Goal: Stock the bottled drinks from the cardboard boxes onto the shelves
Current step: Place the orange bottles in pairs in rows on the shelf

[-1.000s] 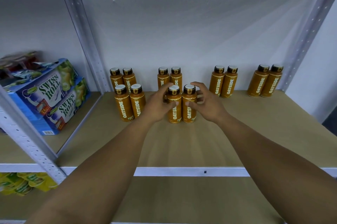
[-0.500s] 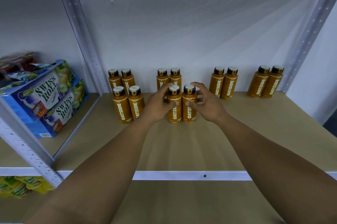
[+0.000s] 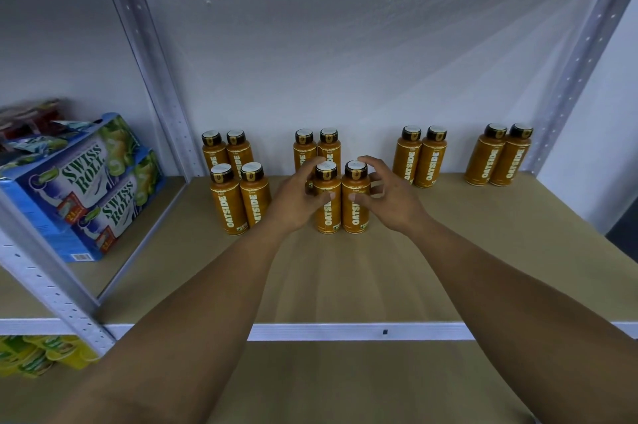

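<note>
Two orange Oatside bottles stand side by side on the shelf board (image 3: 483, 251) in front of me. My left hand (image 3: 297, 199) curls round the left bottle (image 3: 327, 206), thumb on its front. My right hand (image 3: 390, 197) curls round the right bottle (image 3: 355, 206) the same way. Both bottles rest upright on the board. Behind them stands another pair (image 3: 317, 147) against the wall. Further pairs stand at the left (image 3: 238, 195), the right (image 3: 423, 157) and the far right (image 3: 499, 155).
A grey metal upright (image 3: 152, 60) divides this bay from the left one, where two blue Swiss Roll boxes (image 3: 86, 188) are stacked. Yellow-green packets (image 3: 38, 354) lie on the lower shelf at left. A white rail (image 3: 345, 332) marks the shelf's front edge.
Both hands stay round the front pair of bottles in the same place. The view has shifted slightly; nothing else moved.
</note>
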The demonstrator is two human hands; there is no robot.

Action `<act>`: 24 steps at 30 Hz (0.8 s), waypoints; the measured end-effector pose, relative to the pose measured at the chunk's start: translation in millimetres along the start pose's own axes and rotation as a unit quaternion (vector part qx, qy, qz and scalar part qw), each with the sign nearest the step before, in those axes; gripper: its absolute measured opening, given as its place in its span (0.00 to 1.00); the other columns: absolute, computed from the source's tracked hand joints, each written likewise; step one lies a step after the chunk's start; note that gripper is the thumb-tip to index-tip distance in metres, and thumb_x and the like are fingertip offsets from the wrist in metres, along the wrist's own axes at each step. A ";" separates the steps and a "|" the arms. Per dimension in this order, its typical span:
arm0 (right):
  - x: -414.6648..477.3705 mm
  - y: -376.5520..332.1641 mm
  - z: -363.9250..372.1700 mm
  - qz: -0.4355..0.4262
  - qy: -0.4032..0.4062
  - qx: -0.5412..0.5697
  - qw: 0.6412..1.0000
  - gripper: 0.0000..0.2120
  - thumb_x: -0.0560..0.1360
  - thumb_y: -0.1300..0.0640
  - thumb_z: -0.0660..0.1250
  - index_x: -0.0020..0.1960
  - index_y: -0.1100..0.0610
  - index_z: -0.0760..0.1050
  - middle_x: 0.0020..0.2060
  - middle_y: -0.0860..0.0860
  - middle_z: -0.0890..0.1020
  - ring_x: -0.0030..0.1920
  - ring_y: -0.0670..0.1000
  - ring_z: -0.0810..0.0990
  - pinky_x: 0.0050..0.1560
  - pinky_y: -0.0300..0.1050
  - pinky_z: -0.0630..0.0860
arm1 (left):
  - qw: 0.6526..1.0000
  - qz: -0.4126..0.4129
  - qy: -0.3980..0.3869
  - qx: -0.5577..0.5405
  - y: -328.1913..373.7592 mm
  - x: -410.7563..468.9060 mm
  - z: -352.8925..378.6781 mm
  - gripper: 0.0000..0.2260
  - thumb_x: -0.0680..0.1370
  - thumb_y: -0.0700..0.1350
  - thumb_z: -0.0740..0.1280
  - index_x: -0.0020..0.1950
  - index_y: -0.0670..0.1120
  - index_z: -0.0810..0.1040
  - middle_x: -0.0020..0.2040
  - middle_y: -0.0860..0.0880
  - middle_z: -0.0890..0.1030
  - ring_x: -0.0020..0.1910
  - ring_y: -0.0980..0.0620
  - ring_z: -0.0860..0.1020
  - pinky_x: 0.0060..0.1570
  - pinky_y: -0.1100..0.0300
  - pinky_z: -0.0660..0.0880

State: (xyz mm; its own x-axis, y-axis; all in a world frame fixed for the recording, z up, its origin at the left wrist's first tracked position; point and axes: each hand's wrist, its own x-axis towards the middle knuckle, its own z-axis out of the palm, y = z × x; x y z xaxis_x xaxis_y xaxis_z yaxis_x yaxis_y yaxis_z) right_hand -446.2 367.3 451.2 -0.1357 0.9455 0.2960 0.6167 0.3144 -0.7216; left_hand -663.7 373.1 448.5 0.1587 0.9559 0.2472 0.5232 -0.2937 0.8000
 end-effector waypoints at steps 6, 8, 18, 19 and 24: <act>-1.3 -1.4 0.9 -0.003 0.000 -0.003 1.000 0.35 0.76 0.47 0.74 0.78 0.41 0.61 0.69 0.52 0.76 0.62 0.54 0.80 0.51 0.42 0.75 | 1.000 0.003 0.000 0.001 1.3 -1.9 -0.5 0.33 0.78 0.48 0.74 0.79 0.59 0.62 0.76 0.51 0.72 0.73 0.45 0.72 0.69 0.42 0.74; -1.8 -1.2 1.0 -0.003 0.000 0.000 1.000 0.35 0.76 0.47 0.74 0.78 0.41 0.61 0.69 0.52 0.76 0.62 0.54 0.80 0.50 0.41 0.74 | 1.000 0.004 0.002 0.003 1.8 -2.8 -0.4 0.33 0.79 0.48 0.74 0.79 0.59 0.61 0.76 0.51 0.72 0.74 0.45 0.72 0.69 0.42 0.74; -1.1 -2.5 1.3 0.004 -0.004 -0.006 1.000 0.35 0.76 0.47 0.74 0.77 0.41 0.60 0.70 0.52 0.75 0.63 0.55 0.80 0.50 0.41 0.74 | 1.000 -0.001 0.006 0.002 1.5 -5.1 0.4 0.33 0.79 0.50 0.73 0.79 0.60 0.61 0.76 0.50 0.71 0.74 0.46 0.71 0.69 0.42 0.74; -1.0 -2.5 1.3 0.003 -0.003 -0.007 1.000 0.35 0.76 0.47 0.74 0.77 0.41 0.60 0.70 0.52 0.75 0.63 0.55 0.80 0.51 0.42 0.75 | 1.000 0.000 0.007 0.004 1.9 -5.5 0.6 0.33 0.79 0.50 0.73 0.80 0.60 0.61 0.76 0.50 0.71 0.75 0.46 0.71 0.69 0.42 0.73; -2.1 -1.7 2.8 0.003 0.000 -0.009 1.000 0.35 0.77 0.47 0.74 0.78 0.40 0.59 0.70 0.52 0.75 0.63 0.55 0.80 0.52 0.42 0.75 | 1.000 -0.001 0.008 0.005 2.8 -6.2 0.7 0.33 0.79 0.50 0.73 0.79 0.60 0.61 0.76 0.50 0.71 0.74 0.45 0.72 0.69 0.42 0.74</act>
State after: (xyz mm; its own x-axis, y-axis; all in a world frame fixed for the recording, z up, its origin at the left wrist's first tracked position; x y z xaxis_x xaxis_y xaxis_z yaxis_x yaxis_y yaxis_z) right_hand -449.1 365.0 450.1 -0.1321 0.9472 0.2923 0.6317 0.3077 -0.7116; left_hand -662.7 366.4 448.8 0.1445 0.9566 0.2531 0.5315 -0.2908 0.7956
